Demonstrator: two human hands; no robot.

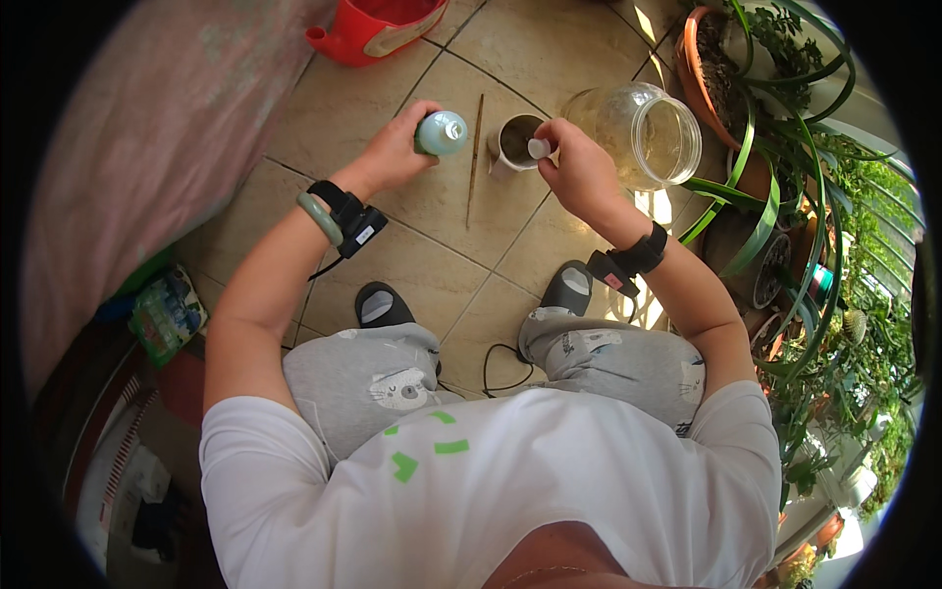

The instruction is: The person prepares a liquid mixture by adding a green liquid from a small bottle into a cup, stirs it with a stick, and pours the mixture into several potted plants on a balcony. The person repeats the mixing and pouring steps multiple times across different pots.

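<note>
Head cam: left fingers (420, 110) wrapped round pale green bottle (442, 137), right fingers (562, 133) pinching white cap (539, 148) by cup (495, 155) rim; sloppy pinch could drop cap in, imo.

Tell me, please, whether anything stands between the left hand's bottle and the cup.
A thin stick lies on the tiles between the bottle in the left hand and the cup, probably too low to block. The right hand holds a small white cap at the cup's right side.
</note>
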